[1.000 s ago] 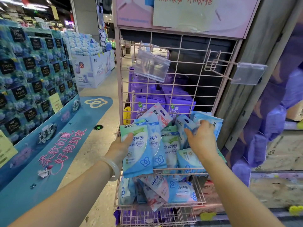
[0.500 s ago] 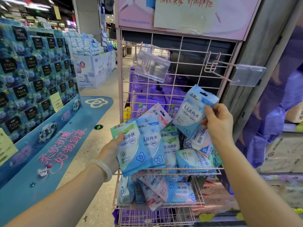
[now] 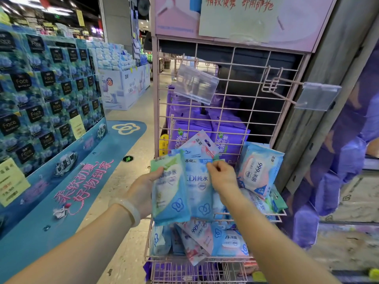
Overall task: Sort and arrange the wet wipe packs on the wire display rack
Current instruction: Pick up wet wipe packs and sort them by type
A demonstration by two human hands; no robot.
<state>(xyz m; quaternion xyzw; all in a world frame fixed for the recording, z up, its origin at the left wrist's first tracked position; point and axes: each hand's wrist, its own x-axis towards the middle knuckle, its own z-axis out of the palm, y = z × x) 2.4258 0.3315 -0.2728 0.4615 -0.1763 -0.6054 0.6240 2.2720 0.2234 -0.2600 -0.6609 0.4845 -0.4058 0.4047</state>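
- Head view, the grips. My left hand clamps a fan of wet wipe packs by its left edge, thumb pressed on the face of the green-topped pack. My right hand pinches the top edge of the blue pack, thumb and forefinger closed on it, just right of the left grip.
- Head view, the change. Half a second ago my right hand held a blue pack high and apart, right of the fan. Now that pack lies in the fan, overlapping the green-topped one. I judge that like packs are being gathered in the left hand before being set back.
- Head view, the rest of the stock. Right of my right hand, a pink-and-blue pack leans against the back grid of the wire display rack. Below both grips, loose packs lie mixed in the lower basket, so much sorting remains.
- Head view, what is hidden. The fan and my right wrist cover the upper basket's middle; I cannot count the packs behind. My left fingers behind the fan are out of sight. The clear price holder above the grips is too blurred to read.
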